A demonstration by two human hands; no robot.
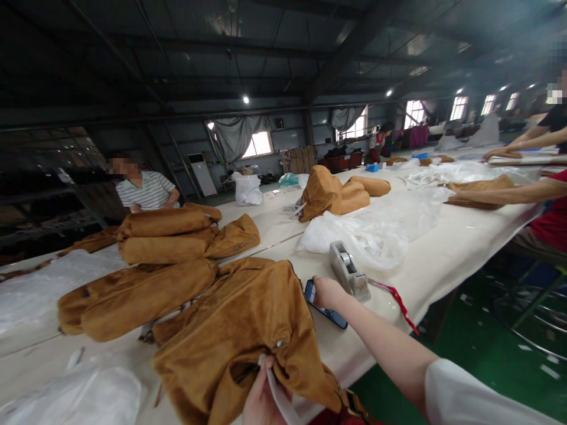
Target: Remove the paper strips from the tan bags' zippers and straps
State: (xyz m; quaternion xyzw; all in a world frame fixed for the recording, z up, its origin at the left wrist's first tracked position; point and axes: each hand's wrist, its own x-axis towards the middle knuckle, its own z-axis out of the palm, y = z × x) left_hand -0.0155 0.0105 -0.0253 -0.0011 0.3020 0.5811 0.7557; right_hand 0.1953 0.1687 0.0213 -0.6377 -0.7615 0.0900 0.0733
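Note:
A brown suede-like sewn piece (248,319), a bag or a garment, I cannot tell which, lies in front of me with a buckle at its near end. My left hand (262,398) pinches a white strip (280,392) beside an opening in it. Beyond its right side, my right hand (326,293) has its fingers curled over a dark phone (339,319) on the table; the fingertips are partly hidden. Just past that hand stands a grey tape dispenser (343,262). A tool with a red-wrapped handle (401,307) points toward the table edge.
More brown pieces (168,233) lie at the left, and another brown bundle (325,192) sits farther back. Clear plastic bags (354,236) spread over the white table (460,236). A person in a striped shirt (146,189) is across the table; another person's arms (500,195) reach in from the right.

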